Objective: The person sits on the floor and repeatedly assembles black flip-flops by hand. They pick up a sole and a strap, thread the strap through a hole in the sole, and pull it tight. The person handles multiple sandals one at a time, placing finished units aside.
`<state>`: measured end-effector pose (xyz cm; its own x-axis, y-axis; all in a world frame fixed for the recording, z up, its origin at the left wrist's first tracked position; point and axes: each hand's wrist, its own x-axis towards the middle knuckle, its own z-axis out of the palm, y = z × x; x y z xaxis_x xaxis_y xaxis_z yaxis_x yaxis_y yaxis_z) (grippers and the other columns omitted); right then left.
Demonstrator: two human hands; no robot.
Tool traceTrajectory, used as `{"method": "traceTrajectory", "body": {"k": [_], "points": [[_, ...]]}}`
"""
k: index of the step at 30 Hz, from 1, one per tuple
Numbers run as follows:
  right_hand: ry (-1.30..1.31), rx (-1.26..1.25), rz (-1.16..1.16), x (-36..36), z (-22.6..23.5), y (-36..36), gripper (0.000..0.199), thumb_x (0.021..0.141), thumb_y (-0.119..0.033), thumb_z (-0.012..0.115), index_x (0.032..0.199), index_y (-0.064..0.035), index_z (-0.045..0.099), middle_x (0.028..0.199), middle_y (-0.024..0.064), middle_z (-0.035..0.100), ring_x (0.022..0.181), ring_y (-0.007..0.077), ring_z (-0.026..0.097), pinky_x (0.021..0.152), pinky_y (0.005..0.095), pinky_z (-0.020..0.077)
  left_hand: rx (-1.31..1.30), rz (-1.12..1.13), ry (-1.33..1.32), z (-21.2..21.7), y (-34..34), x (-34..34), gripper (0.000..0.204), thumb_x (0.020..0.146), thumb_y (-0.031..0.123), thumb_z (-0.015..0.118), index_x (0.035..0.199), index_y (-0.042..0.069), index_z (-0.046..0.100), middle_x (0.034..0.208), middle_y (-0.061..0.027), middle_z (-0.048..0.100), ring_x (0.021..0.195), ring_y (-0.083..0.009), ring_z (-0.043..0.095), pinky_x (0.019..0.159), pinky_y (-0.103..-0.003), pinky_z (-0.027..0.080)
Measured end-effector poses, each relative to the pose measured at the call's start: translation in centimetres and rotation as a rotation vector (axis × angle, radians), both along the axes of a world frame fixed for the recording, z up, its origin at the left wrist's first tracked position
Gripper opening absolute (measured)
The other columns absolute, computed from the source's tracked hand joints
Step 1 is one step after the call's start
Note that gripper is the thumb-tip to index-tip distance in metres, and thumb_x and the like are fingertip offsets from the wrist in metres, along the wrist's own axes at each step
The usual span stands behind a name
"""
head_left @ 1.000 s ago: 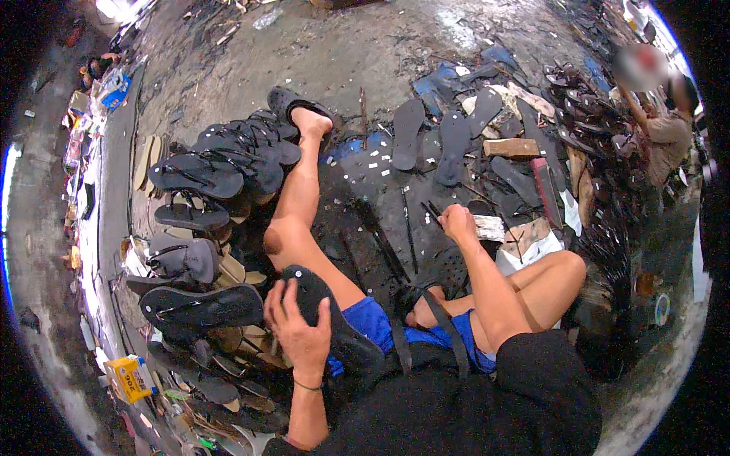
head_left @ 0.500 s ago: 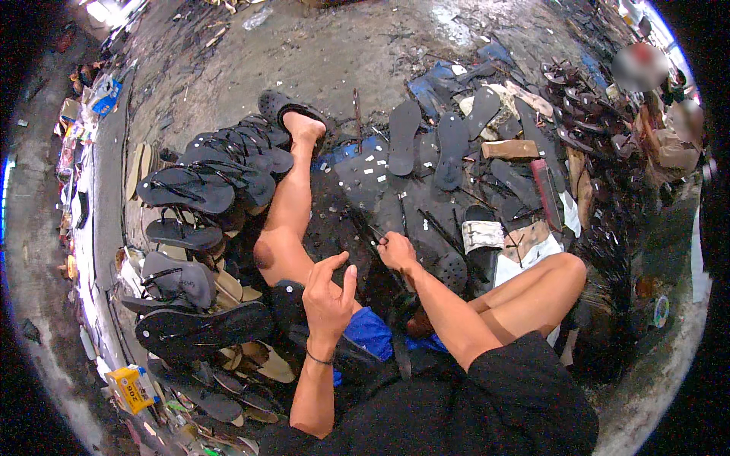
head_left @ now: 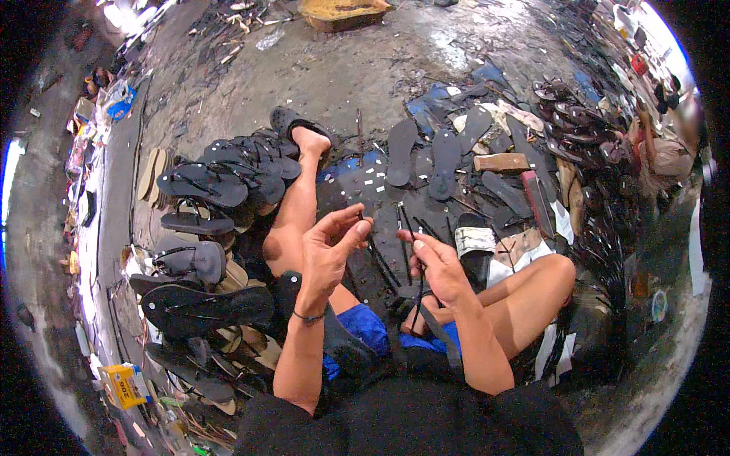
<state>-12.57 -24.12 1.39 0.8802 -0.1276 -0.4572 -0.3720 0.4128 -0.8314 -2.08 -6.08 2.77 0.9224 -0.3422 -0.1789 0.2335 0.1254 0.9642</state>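
My right hand [head_left: 441,272] is closed on a thin black sandal strap [head_left: 411,222], raised above the floor between my legs. The strap's ends stick out above and below the fingers. To its left, my left hand [head_left: 325,254] pinches thumb and forefinger together; a small dark bit shows at the tips, too little to name. The two hands are apart. On my lap, below the left hand, lies a black sole [head_left: 346,342], partly hidden by my forearm. More loose black straps [head_left: 382,262] lie on the dark floor between the hands.
Finished black flip-flops [head_left: 201,182] are piled along my left side. Ahead lie flat black soles [head_left: 401,152], a wooden block [head_left: 502,162] and a white-banded slide sandal [head_left: 475,239]. A heap of dark straps [head_left: 601,251] is at right, a yellow basin [head_left: 342,14] far ahead.
My right hand has come up from the floor with a strap and turned upward. My left hand has risen, its spread fingers now pinched. The view has shifted slightly.
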Motion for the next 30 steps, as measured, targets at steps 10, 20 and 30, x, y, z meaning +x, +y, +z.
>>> {"method": "traceTrajectory", "body": {"k": [10, 20, 30], "points": [[-0.169, -0.394, -0.033, -1.1, 1.9, 2.1, 0.024, 0.091, -0.013, 0.072, 0.113, -0.0026, 0.073, 0.101, 0.0101, 0.074, 0.092, 0.0179, 0.071, 0.084, 0.0313, 0.057, -0.022, 0.028, -0.01, 1.3, -1.2, -2.1, 0.029, 0.088, 0.01, 0.08, 0.114, 0.001, 0.071, 0.096, -0.0052, 0.073, 0.081, -0.0089, 0.066, 0.064, -0.022, 0.053], [-0.243, -0.377, -0.043, -1.7, 2.3, 2.4, 0.029, 0.089, -0.019, 0.075, 0.112, -0.0017, 0.073, 0.104, 0.0113, 0.076, 0.089, 0.0178, 0.072, 0.08, 0.0305, 0.0574, 0.011, 0.019, -0.059, 2.0, -1.6, -2.1, 0.027, 0.089, 0.007, 0.077, 0.115, 0.0, 0.069, 0.097, -0.0055, 0.072, 0.081, -0.0093, 0.066, 0.064, -0.022, 0.053], [-0.194, -0.866, -0.027, -3.2, -0.6, 0.2, 0.021, 0.089, -0.011, 0.076, 0.106, 0.0006, 0.073, 0.091, 0.0066, 0.075, 0.078, 0.0085, 0.067, 0.069, 0.0257, 0.0541, -0.103, 0.303, -0.305, 5.2, 2.0, 1.1, 0.024, 0.093, -0.001, 0.067, 0.117, -0.001, 0.065, 0.1, -0.0078, 0.069, 0.084, -0.0119, 0.066, 0.067, -0.022, 0.054]]}}
